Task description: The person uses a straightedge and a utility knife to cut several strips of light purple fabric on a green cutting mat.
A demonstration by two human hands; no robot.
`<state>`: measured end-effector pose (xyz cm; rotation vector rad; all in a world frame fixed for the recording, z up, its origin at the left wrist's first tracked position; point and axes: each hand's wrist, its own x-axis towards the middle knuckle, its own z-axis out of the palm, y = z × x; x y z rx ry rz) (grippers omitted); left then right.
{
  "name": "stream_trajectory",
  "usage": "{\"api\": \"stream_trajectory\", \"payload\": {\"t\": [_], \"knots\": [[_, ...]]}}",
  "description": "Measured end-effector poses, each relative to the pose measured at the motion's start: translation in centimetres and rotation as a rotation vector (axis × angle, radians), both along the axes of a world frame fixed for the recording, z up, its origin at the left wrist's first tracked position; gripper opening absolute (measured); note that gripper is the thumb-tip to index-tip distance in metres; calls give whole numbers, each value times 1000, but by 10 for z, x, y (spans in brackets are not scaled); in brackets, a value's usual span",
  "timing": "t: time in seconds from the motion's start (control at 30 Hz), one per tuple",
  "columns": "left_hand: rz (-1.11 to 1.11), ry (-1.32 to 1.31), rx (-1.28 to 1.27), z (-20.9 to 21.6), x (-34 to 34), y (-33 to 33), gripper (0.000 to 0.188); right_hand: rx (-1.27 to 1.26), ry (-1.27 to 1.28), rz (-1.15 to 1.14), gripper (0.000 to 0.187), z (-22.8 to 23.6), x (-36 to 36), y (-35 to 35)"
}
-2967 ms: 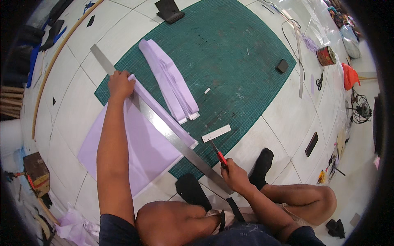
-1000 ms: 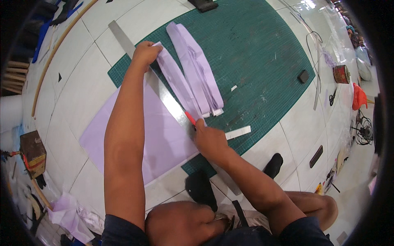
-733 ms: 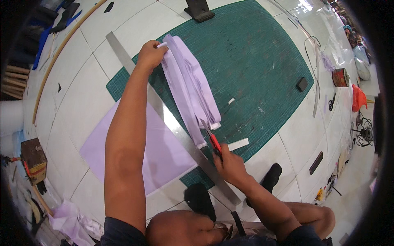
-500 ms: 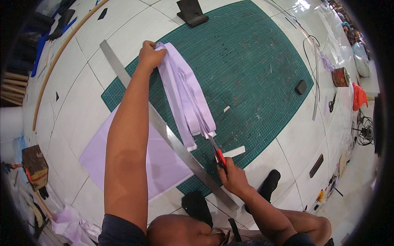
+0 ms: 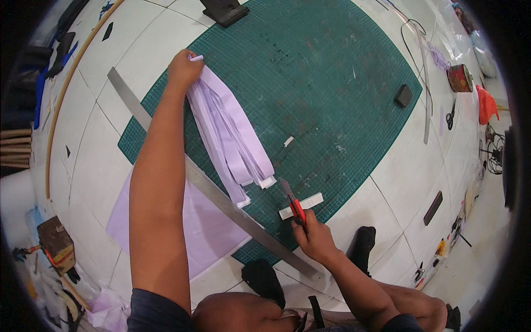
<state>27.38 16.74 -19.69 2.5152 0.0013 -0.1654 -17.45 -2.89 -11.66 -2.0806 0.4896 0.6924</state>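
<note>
My left hand (image 5: 182, 69) grips the far end of a bundle of lilac paper strips (image 5: 232, 135) lying on the green cutting mat (image 5: 332, 83). My right hand (image 5: 315, 238) holds a red utility knife (image 5: 293, 202), blade pointing away from me, beside a small white offcut (image 5: 301, 206). A long metal ruler (image 5: 215, 193) runs diagonally under my left forearm. It lies across a lilac sheet (image 5: 193, 232) that hangs over the mat's near edge onto the white tiled floor.
A black block (image 5: 402, 95) and a tiny white scrap (image 5: 288, 141) lie on the mat. A second metal ruler (image 5: 425, 99), scissors (image 5: 451, 113), a red tin (image 5: 460, 77) and cables lie at right. A small wooden box (image 5: 55, 243) sits at left. My black-socked feet (image 5: 362, 249) rest near the mat.
My left hand left the ruler and took hold of the strips' far end, dragging them left. My right hand drew the knife back along the ruler toward me and away from it.
</note>
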Motion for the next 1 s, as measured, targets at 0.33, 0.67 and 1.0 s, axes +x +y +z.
{"api": "stream_trajectory", "payload": {"t": [0.33, 0.67, 1.0], "knots": [[66, -215, -127, 15, 25, -7, 31, 19, 39, 23, 28, -7, -15, 8], [51, -503, -81, 21, -51, 88, 66, 60, 68, 105, 36, -4, -30, 46], [-21, -306, 332, 3, -242, 161, 49, -193, -303, 203, 53, -19, -53, 70]]}}
